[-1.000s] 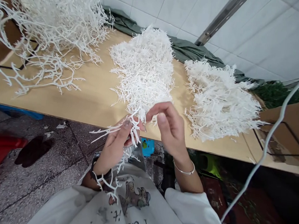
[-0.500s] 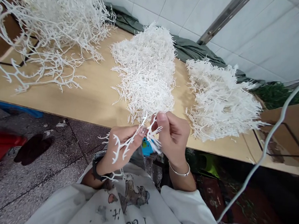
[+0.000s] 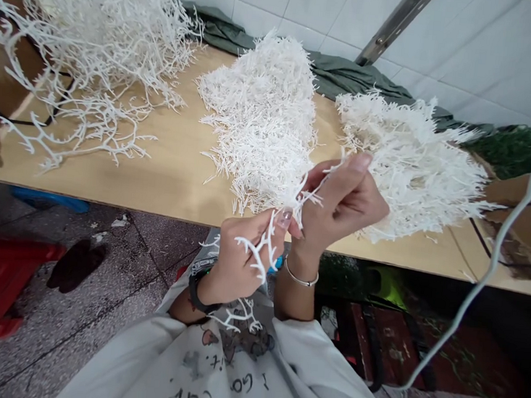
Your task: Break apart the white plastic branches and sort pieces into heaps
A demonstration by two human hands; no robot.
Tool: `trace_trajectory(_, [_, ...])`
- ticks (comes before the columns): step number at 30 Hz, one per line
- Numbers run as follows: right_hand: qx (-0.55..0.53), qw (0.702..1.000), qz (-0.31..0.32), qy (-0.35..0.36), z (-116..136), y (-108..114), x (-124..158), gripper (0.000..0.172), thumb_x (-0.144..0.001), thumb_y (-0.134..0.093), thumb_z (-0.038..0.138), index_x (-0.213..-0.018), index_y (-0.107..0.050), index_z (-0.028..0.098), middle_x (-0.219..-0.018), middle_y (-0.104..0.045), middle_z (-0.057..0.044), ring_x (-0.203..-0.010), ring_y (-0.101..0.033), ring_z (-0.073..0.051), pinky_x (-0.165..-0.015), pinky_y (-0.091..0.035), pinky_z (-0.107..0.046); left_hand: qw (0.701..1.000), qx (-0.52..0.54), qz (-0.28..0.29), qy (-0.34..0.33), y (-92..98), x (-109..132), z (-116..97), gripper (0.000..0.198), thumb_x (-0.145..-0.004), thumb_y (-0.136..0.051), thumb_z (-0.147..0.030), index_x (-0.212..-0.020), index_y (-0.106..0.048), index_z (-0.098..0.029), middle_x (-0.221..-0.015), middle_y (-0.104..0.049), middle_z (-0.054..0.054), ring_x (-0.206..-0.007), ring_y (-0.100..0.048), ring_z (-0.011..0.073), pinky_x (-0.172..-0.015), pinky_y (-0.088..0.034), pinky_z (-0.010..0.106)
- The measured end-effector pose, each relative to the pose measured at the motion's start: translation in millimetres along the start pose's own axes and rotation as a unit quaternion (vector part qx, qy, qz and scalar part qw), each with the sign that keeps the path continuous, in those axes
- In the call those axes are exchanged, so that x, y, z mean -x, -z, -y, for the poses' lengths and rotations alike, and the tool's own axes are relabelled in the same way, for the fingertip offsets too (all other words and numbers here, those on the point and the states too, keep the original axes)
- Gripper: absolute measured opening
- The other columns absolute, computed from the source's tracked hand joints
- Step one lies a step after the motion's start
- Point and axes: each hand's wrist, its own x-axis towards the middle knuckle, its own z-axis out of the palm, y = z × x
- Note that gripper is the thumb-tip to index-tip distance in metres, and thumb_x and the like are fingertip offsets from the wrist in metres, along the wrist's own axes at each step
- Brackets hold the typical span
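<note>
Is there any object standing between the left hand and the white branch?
Nothing visible does: the left hand holds the white branch directly. The middle white pile lies beyond it, on the table.

The left grip (image 3: 244, 253) was closed, its fingers curled under and its thumb (image 3: 284, 218) pressed on top, pointing toward the right wrist (image 3: 306, 249). The right grip (image 3: 347, 197) sat farther forward, bent outward at the wrist, fingers folded in beneath a raised thumb (image 3: 358, 165). Both forearms (image 3: 294, 300) reached forward.
</note>
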Motion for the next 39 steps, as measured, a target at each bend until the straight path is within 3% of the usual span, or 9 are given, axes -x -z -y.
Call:
trace_trajectory(9, [-0.077, 0.994, 0.011, -0.083, -18, -12, -1, 0.052, -0.098, -0.031, 0.047, -0.059, -0.052, 0.020, -0.049, -0.046, 0.003, -0.036, -0.043, -0.006, -0.040, -0.029, -0.023, 1.000, -0.007, 0.001, 0.005, -0.9, -1, 16, 0.030, -0.096, -0.049, -0.030, -0.082, -0.072, -0.017, -0.043, -0.039, -0.007, -0.036, -0.032, 0.0036, -0.040, -0.031, 0.018])
trace_trajectory(14, [-0.189, 0.962, 0.105, -0.164, -34, -6, 2, 0.054, -0.097, -0.030, 0.054, -0.059, -0.049, 0.020, -0.047, -0.044, 0.003, -0.037, -0.038, -0.006, -0.037, -0.027, -0.023, 0.999, -0.003, -0.006, 0.043, 1.5, -2, 12, 0.036, -0.098, -0.045, -0.033, -0.080, -0.071, -0.016, -0.043, -0.038, -0.006, -0.036, -0.034, 0.0047, -0.038, -0.030, 0.019])
trace_trajectory(17, [-0.233, 0.948, 0.164, -0.140, -36, 7, 9, 0.055, -0.095, -0.026, 0.059, -0.067, -0.052, 0.020, -0.056, -0.048, 0.001, -0.047, -0.044, -0.008, -0.041, -0.032, -0.024, 0.998, -0.027, -0.019, 0.060, 7.2, -4, 11, 0.043, -0.098, -0.044, -0.035, -0.065, -0.064, -0.016, -0.043, -0.037, -0.005, -0.037, -0.036, 0.0055, -0.039, -0.031, 0.020])
trace_trajectory(19, [-0.207, 0.953, 0.192, -0.105, -33, 16, 13, 0.045, -0.092, -0.038, 0.060, -0.078, -0.054, 0.020, -0.066, -0.050, 0.001, -0.054, -0.047, -0.009, -0.045, -0.035, -0.023, 0.997, -0.047, -0.010, 0.056, 11.0, -4, 13, 0.043, -0.097, -0.045, -0.033, -0.060, -0.057, -0.016, -0.044, -0.037, -0.005, -0.038, -0.035, 0.0057, -0.041, -0.030, 0.021])
trace_trajectory(23, [-0.110, 0.959, 0.243, -0.099, -25, 26, 15, 0.028, -0.087, -0.058, 0.048, -0.087, -0.048, 0.023, -0.071, -0.047, 0.003, -0.053, -0.042, -0.006, -0.044, -0.035, -0.021, 0.994, -0.090, 0.053, 0.035, 17.4, -3, 18, 0.039, -0.096, -0.048, -0.027, -0.058, -0.044, -0.018, -0.049, -0.039, -0.005, -0.042, -0.033, 0.0066, -0.045, -0.030, 0.023])
trace_trajectory(26, [-0.141, 0.929, 0.307, -0.154, -25, 27, 10, 0.032, -0.089, -0.051, 0.053, -0.083, -0.045, 0.022, -0.066, -0.044, 0.005, -0.048, -0.039, -0.005, -0.042, -0.032, -0.020, 0.989, -0.092, 0.110, 0.029, 23.8, -3, 18, 0.037, -0.096, -0.048, -0.029, -0.060, -0.045, -0.018, -0.051, -0.040, -0.004, -0.044, -0.034, 0.0076, -0.047, -0.030, 0.025])
trace_trajectory(29, [-0.232, 0.859, 0.404, -0.214, -31, 26, 5, 0.041, -0.089, -0.046, 0.060, -0.076, -0.043, 0.021, -0.058, -0.039, 0.006, -0.043, -0.037, -0.005, -0.040, -0.028, -0.020, 0.984, -0.072, 0.155, 0.054, 31.5, -3, 15, 0.031, -0.097, -0.045, -0.031, -0.073, -0.059, -0.017, -0.053, -0.040, -0.004, -0.045, -0.035, 0.0083, -0.047, -0.031, 0.024])
trace_trajectory(32, [-0.300, 0.797, 0.465, -0.243, -37, 26, 2, 0.057, -0.089, -0.023, 0.071, -0.071, -0.044, 0.021, -0.054, -0.038, 0.005, -0.041, -0.036, -0.006, -0.040, -0.028, -0.023, 0.980, -0.037, 0.180, 0.082, 37.6, -3, 13, 0.030, -0.097, -0.043, -0.033, -0.088, -0.067, -0.017, -0.052, -0.041, -0.004, -0.045, -0.037, 0.0083, -0.047, -0.033, 0.023])
trace_trajectory(39, [-0.277, 0.819, 0.472, -0.171, -36, 29, 2, 0.040, -0.092, -0.048, 0.050, -0.066, -0.040, 0.020, -0.047, -0.039, 0.008, -0.042, -0.035, -0.005, -0.045, -0.028, -0.021, 0.970, 0.022, 0.203, 0.131, 41.0, -1, 13, 0.030, -0.098, -0.044, -0.031, -0.088, -0.068, -0.017, -0.048, -0.040, -0.005, -0.043, -0.035, 0.0079, -0.045, -0.031, 0.023])
